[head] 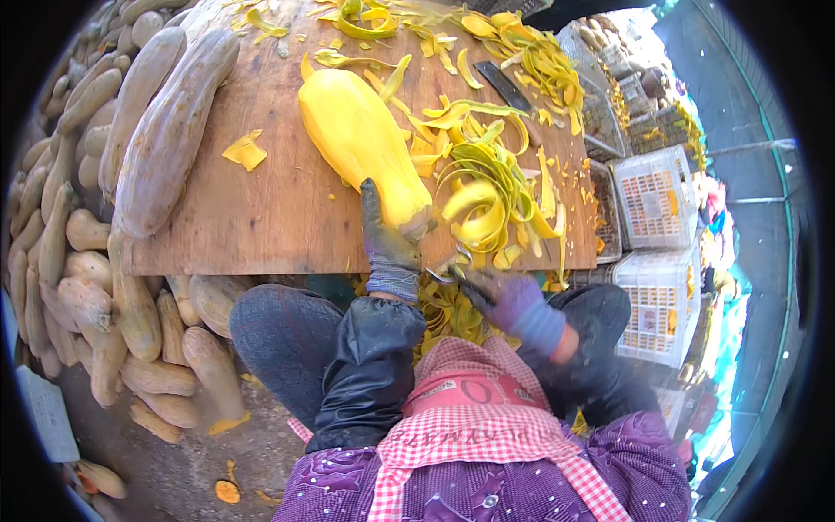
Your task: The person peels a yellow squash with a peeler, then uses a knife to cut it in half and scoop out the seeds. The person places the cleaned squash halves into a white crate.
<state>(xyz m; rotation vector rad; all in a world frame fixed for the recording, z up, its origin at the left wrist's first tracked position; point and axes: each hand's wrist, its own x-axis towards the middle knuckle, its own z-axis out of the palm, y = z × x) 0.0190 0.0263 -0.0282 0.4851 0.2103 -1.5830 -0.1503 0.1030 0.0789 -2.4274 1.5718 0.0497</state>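
A long squash [359, 137], its yellow flesh bared, lies slanted on the wooden board [261, 215]. A patch of rough skin remains at its near end. My left hand [393, 245], in a dirty grey-purple glove, grips that near end, its thumb along the squash's left side. Just past the board's near edge, my gloved right hand [512, 301] is blurred and closed around a dark-handled peeler [450, 275] with a metal head. Curled yellow-green peel strips [489, 189] are heaped to the right of the squash. Two unpeeled squashes [176, 137] rest on the board's left side.
A broad-bladed knife [502, 85] lies at the board's far right. More peelings [450, 313] fill the space below the board, between my knees. Unpeeled squashes [137, 307] are piled along the left. White plastic crates [655, 196] stand stacked on the right.
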